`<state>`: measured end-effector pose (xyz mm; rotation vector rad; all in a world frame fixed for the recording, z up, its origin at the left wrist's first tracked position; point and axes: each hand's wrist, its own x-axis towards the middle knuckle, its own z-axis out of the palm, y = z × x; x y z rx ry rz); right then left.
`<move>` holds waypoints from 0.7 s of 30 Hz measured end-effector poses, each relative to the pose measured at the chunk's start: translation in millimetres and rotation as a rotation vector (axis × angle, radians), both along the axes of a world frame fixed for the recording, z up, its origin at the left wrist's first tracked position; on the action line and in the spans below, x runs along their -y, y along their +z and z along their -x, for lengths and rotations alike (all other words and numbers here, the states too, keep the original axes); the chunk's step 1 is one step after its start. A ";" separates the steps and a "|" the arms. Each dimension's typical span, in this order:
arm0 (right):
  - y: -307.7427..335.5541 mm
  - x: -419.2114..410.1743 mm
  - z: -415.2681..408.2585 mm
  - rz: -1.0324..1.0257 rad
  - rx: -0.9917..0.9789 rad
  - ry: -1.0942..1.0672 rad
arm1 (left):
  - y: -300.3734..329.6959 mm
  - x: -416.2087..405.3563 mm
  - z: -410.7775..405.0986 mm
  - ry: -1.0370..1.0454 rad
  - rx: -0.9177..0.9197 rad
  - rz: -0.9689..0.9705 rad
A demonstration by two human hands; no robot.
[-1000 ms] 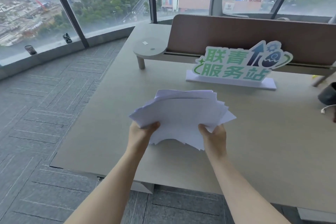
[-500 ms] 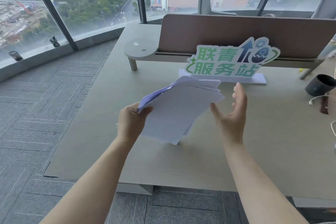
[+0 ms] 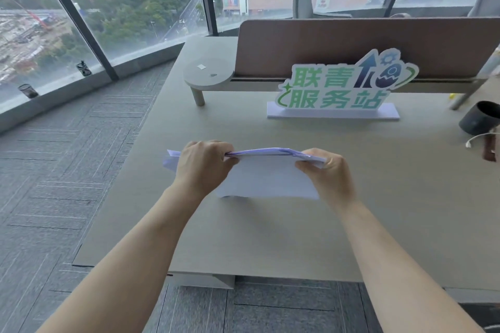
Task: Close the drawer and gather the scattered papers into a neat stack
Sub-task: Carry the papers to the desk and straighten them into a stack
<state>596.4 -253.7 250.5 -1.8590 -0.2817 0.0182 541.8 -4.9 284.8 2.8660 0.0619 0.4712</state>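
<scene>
1. The person is holding the papers (image 3: 266, 174) upright on their long edge, a little left of the tabletop's (image 3: 378, 211) middle and nearer its front edge than its back. The lower edge is sitting at or just above the surface; I cannot tell whether it is touching.
2. The left hand (image 3: 204, 165) is clenching the left end of the top edge, and the right hand (image 3: 326, 170) is pinching the right end. Both are grasping the bundle, not released.
3. The step in hand appears to be jogging the sheets square. A few corners are sticking out to the left, past the left hand, so the bundle is not yet even.
4. To do it well, the hands should be loosening slightly so the sheets can slide, then tapping the lower edge flat on the tabletop, keeping the bundle vertical and not tilted.
5. After that, turning the bundle onto its short edge and tapping again should be bringing in the stray left corners.
6. A grip that is too tight is likely pinning the misaligned sheets in place; one that is too loose risks the sheets fanning out.
7. The standing sign (image 3: 335, 89) near the back edge and the dark cup (image 3: 479, 117) by the right edge are well apart from the work.
8. No drawer is showing in this view, so I cannot judge that part of the task.
</scene>
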 end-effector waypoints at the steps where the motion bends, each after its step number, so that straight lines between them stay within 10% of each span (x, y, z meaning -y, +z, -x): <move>1: -3.8 1.4 1.5 -0.044 -0.031 -0.006 | -4.1 -4.4 1.6 0.006 0.011 0.001; 6: -11.7 13.5 -0.1 -0.157 -0.118 -0.073 | -15.3 -36.3 9.8 0.181 0.115 0.166; 15: -15.2 29.3 -4.6 -0.270 -0.153 -0.075 | -52.5 -57.1 17.8 0.351 0.114 1.320; 21: -11.8 37.1 -3.0 -0.292 -0.162 -0.087 | -72.8 -53.9 16.6 0.218 -0.032 1.479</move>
